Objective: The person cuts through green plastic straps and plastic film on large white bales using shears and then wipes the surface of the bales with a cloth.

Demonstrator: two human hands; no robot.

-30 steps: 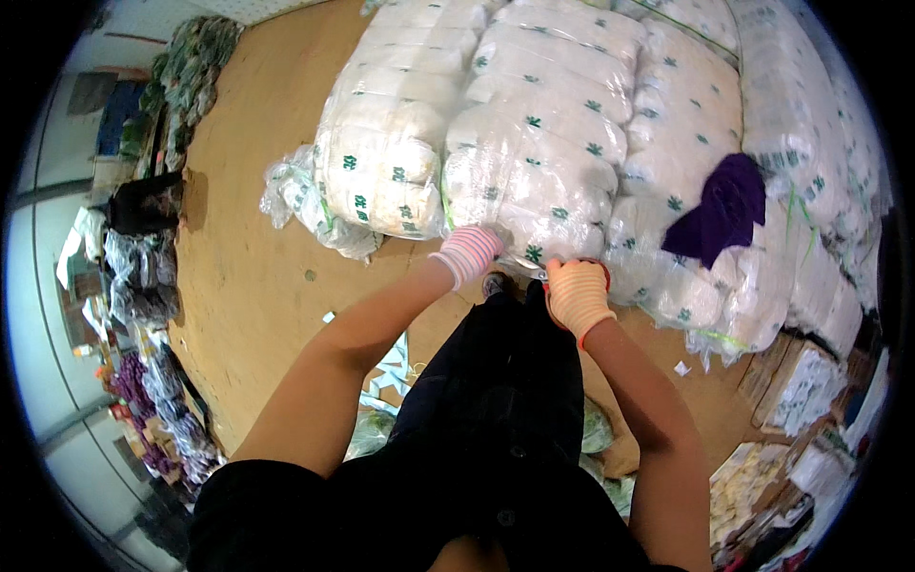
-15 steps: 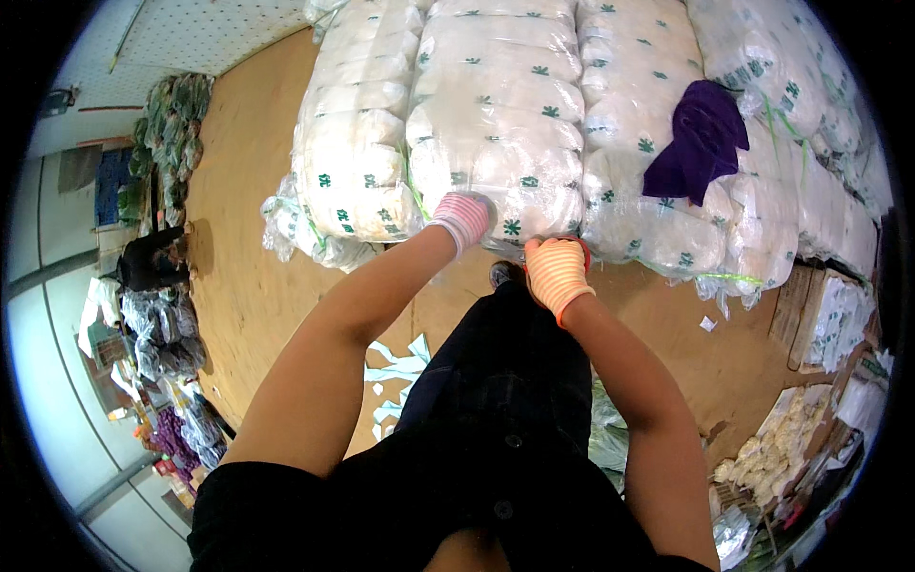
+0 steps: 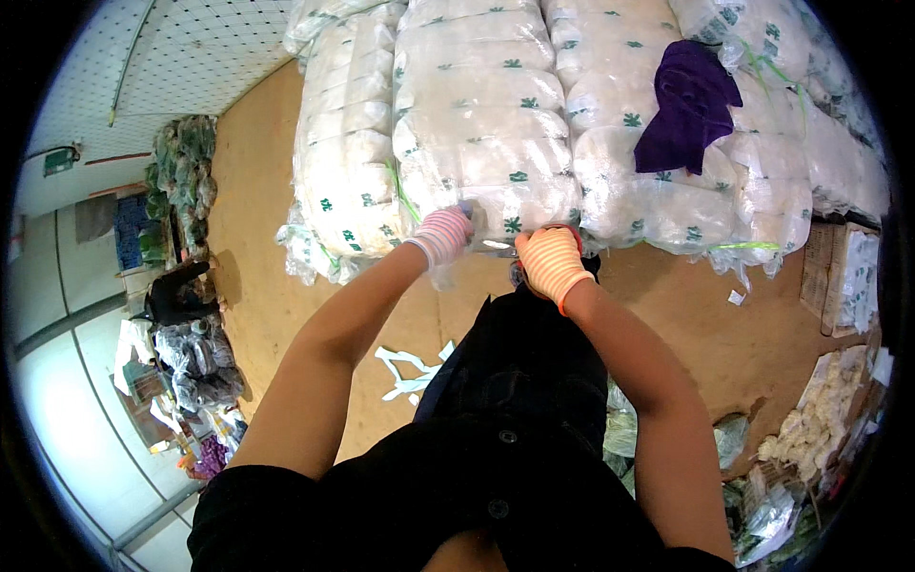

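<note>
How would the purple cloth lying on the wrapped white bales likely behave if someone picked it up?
The purple cloth would probably hang limp: it lies crumpled, draped over the bales. It looks thin, so likely light. Nothing suggests it would roll or break.

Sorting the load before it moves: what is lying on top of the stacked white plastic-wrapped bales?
A crumpled purple cloth lies on the white bales, right of both gloved hands. Whatever it covers is hidden.

Brown floor (image 3: pixel 286 315) carries large white plastic-wrapped bales (image 3: pixel 486 124) laid side by side. White paper scraps (image 3: pixel 405 367) lie on the floor near the bales. Bagged bundles (image 3: pixel 191 362) rest along its left edge.
</note>
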